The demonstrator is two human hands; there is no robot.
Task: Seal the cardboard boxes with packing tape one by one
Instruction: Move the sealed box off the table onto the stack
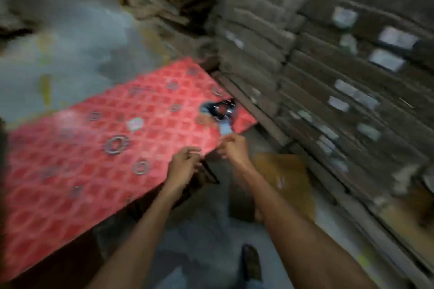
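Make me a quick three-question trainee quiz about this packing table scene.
1. True or false: the tape dispenser sits at the left end of the red table cover.
2. Where are the stacked flat cartons? A: on the table. B: to the person's right. C: behind the person.
3. Fill in: the hand nearer the dispenser is the ___ hand.

Key: 1 false, it is by the right end. 2 B. 3 right hand.
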